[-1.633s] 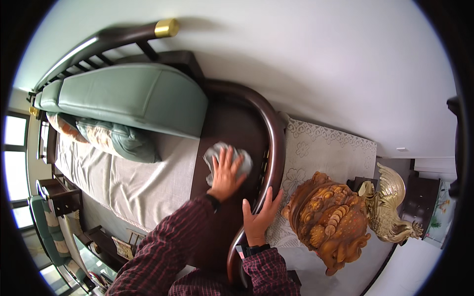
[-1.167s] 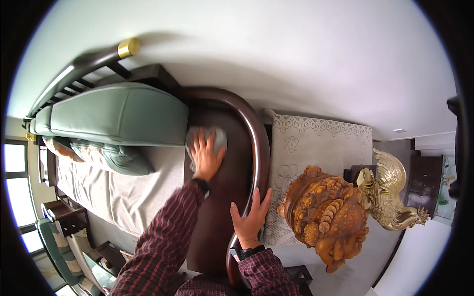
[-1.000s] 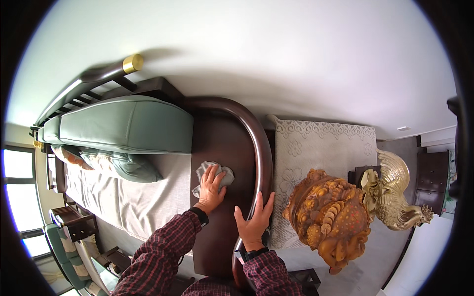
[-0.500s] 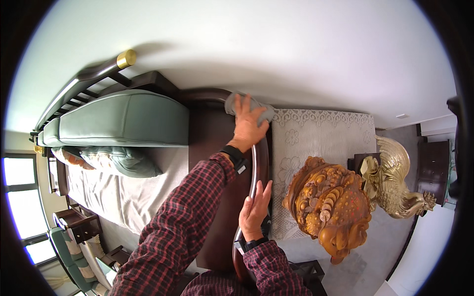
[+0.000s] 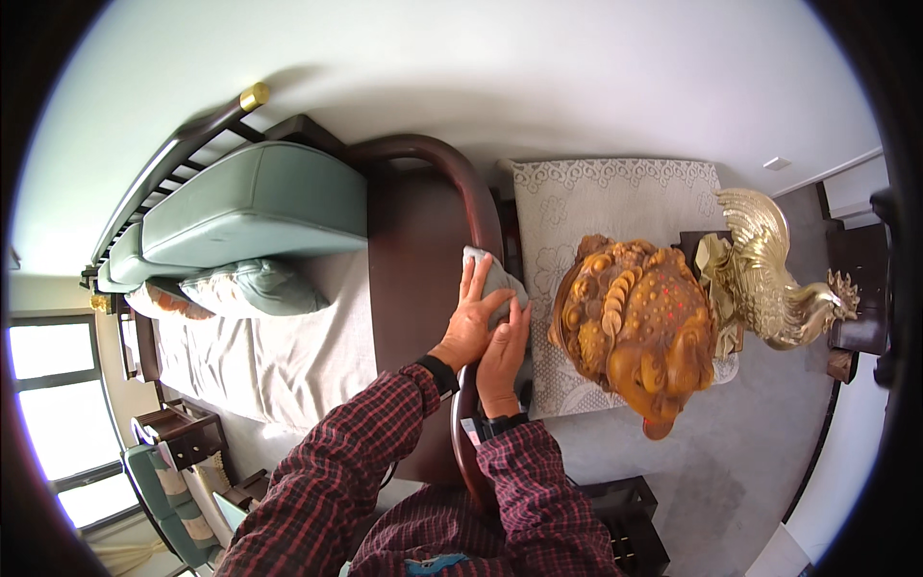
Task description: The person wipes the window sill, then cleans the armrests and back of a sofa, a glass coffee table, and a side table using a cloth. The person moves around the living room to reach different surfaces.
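Note:
A curved dark wooden armrest [image 5: 474,200] runs away from me beside a flat brown wooden panel [image 5: 413,216]. My left hand [image 5: 465,327] presses a grey cloth [image 5: 498,280] onto the rail, fingers over it. Against its right side lies my right hand [image 5: 501,367], fingers stretched out along the rail's outer side, tips reaching the cloth's near edge. How much of the cloth the right fingers touch is hard to make out. Both forearms wear red-and-black checked sleeves, with dark bands at the wrists.
Left of the panel is a green padded backrest [image 5: 250,207] with cushions [image 5: 255,288] on a pale seat cover [image 5: 279,361]. On the right, a lace-covered table [image 5: 567,197] bears a carved amber toad figure [image 5: 639,322]; a golden bird figure [image 5: 784,288] stands beside it.
My left hand has drawn the cloth along the rail toward me, from the far bend to beside my right hand. My right hand has shifted slightly away from me. The view has shifted too.

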### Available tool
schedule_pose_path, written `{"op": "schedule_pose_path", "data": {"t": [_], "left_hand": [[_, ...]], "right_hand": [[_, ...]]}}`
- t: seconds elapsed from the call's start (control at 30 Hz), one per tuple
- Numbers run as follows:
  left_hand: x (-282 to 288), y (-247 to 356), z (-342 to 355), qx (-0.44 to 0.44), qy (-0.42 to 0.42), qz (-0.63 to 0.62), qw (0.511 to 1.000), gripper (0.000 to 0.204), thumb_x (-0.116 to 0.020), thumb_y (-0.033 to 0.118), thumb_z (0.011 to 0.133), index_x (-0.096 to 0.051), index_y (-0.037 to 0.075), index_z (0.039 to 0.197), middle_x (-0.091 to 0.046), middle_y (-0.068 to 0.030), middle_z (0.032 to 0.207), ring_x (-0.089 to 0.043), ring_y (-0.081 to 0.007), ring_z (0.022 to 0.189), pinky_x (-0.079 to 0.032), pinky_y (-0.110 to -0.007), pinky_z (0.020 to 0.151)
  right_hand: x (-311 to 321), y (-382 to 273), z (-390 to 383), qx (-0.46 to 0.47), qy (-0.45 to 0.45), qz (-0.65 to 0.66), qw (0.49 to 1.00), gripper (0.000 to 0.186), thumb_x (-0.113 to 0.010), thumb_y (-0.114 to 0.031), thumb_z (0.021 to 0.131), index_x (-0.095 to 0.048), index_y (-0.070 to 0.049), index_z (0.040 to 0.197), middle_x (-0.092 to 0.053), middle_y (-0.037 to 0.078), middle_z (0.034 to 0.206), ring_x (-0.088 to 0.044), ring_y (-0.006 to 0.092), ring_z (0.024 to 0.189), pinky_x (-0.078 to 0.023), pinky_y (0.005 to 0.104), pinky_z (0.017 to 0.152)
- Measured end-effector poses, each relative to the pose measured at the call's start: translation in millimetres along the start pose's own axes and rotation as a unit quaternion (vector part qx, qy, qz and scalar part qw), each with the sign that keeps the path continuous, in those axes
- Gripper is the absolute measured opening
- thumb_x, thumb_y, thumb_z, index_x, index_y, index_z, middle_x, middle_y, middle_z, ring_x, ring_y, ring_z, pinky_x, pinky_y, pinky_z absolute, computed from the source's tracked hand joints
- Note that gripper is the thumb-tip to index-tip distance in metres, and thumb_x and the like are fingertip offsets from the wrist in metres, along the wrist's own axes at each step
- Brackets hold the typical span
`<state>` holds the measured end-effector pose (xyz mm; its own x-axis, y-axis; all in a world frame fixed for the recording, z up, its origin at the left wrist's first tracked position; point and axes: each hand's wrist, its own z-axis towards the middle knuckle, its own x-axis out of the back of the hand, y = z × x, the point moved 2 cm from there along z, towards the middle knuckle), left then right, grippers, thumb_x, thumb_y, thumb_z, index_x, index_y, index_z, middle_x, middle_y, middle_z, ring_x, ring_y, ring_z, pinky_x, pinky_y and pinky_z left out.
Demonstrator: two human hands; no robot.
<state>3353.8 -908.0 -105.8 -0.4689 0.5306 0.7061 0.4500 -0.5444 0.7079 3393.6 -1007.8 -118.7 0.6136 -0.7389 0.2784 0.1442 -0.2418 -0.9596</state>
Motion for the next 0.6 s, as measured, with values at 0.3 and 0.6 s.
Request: {"op": "schedule_pose_path", "data": {"t": [0.3,0.6], "left_hand": [[-25,71,-242,0.112,-0.049,0.011,0.992,0.058,-0.083,0.008,0.072,-0.069,0.018,0.127,-0.019,-0.0230,0.169,-0.013,-0.0586,0.152,-0.043,-0.061,0.115],[-43,81,-229,0.211,0.075,-0.017,0.974,0.084,-0.086,0.004,0.059,-0.060,0.019,0.138,-0.021,-0.0262,0.166,-0.021,-0.0596,0.149,-0.031,-0.063,0.121]], "right_hand": [[84,1,-86,-0.002,-0.089,-0.040,0.995,0.048,-0.038,-0.032,0.114,-0.057,0.005,0.138,-0.035,0.031,0.160,-0.038,0.0443,0.147,-0.032,0.0497,0.120],[23,0,-41,-0.075,-0.212,-0.054,0.973,0.066,-0.045,-0.035,0.111,-0.029,0.012,0.156,-0.031,0.035,0.161,-0.032,0.0438,0.152,-0.029,0.0412,0.125]]}}
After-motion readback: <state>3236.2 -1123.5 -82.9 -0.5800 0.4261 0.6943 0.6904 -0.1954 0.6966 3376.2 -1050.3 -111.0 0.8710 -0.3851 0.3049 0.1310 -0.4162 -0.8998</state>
